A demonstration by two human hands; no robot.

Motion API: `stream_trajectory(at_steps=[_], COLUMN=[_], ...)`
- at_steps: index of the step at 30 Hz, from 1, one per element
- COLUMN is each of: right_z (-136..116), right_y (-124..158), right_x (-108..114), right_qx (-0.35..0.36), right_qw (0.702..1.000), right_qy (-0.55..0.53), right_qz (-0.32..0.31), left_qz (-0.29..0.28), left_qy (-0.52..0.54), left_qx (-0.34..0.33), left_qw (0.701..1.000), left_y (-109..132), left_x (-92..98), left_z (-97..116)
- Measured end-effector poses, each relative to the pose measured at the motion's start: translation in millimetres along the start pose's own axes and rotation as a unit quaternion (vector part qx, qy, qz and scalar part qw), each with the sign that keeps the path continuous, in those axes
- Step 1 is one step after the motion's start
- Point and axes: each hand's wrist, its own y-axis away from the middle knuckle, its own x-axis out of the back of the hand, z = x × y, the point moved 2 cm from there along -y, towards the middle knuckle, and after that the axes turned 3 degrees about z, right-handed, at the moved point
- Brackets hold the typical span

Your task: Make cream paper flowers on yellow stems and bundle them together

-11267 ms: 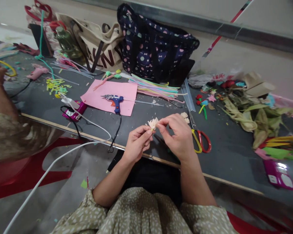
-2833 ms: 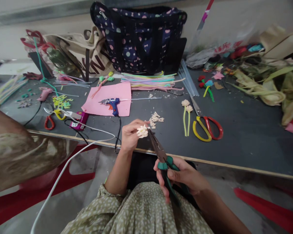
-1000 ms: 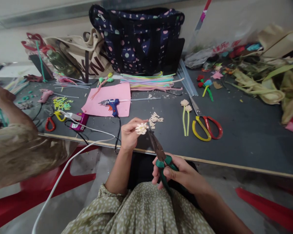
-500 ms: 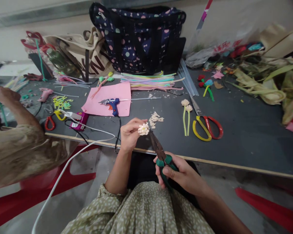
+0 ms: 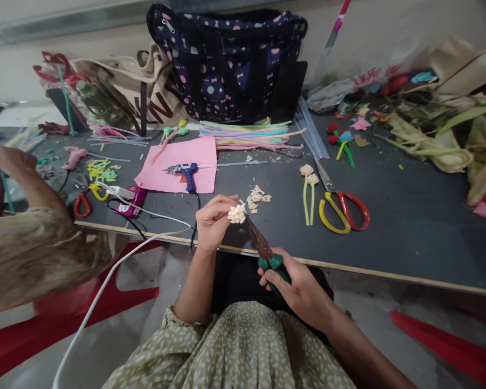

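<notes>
Between the fingertips of my left hand (image 5: 214, 220) is a small cream artificial flower (image 5: 237, 214) with a pale yellow centre, held just over the table's front edge. My right hand (image 5: 289, 278) is wrapped round the green handles of long-nose pliers (image 5: 262, 243). Their dark, rusty jaws reach up to the flower's right side; whether they pinch a petal I cannot tell. Just beyond the flower lies a little heap of cream cut pieces (image 5: 259, 199). Two finished-looking cream flowers on yellow-green stems (image 5: 309, 197) rest to the right, beside scissors (image 5: 343, 212) with yellow and red handles.
A blue glue gun (image 5: 187, 174) sits on a pink sheet (image 5: 156, 172). Pastel pipe cleaners (image 5: 251, 136) lie before a dark patterned bag (image 5: 227, 70). A white cable (image 5: 117, 265) crosses the table edge at left, near a co-worker's hand (image 5: 14, 162). Corn husks (image 5: 437, 140) fill the right.
The pliers' handles have drawn closer together in my right hand, and their jaws look closed. Both hands and the flower have shifted slightly left.
</notes>
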Motion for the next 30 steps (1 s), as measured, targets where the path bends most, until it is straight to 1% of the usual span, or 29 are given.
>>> stream_trajectory(at_steps=[7, 9, 12, 15, 18, 22, 26, 30], right_z=[-3.1, -2.3, -1.7, -3.2, -4.9, -5.3, -5.7, -6.5], right_y=[2.6, 3.6, 3.4, 1.7, 0.3, 0.2, 1.1, 2.1], right_x=[5.8, 7.5, 7.9, 4.8, -0.3, -4.2, -3.1, -1.6], right_qx=[0.032, 0.022, -0.011, -0.035, -0.043, -0.045, -0.059, -0.057], right_qw=[0.994, 0.987, 0.969, 0.951, 0.937, 0.923, 0.911, 0.904], right_qy=[-0.094, -0.141, -0.228, -0.286, -0.318, -0.354, -0.376, -0.385], right_qz=[-0.055, -0.07, -0.09, -0.115, -0.136, -0.142, -0.156, -0.178], left_qz=[0.038, 0.046, 0.051, 0.043, 0.029, 0.023, 0.01, -0.001], left_qy=[0.037, 0.044, 0.056, 0.062, 0.06, 0.065, 0.069, 0.083], left_qx=[0.059, 0.084, 0.125, 0.149, 0.153, 0.136, 0.113, 0.091], left_qw=[0.997, 0.994, 0.989, 0.986, 0.986, 0.988, 0.991, 0.992], left_y=[3.2, 3.7, 3.7, 3.5, 3.6, 3.5, 2.7, 2.0], left_x=[-5.7, -7.5, -9.9, -11.9, -13.2, -13.7, -14.5, -15.3], left_z=[-11.1, -13.5, -14.5, -13.4, -12.6, -12.3, -12.4, -12.0])
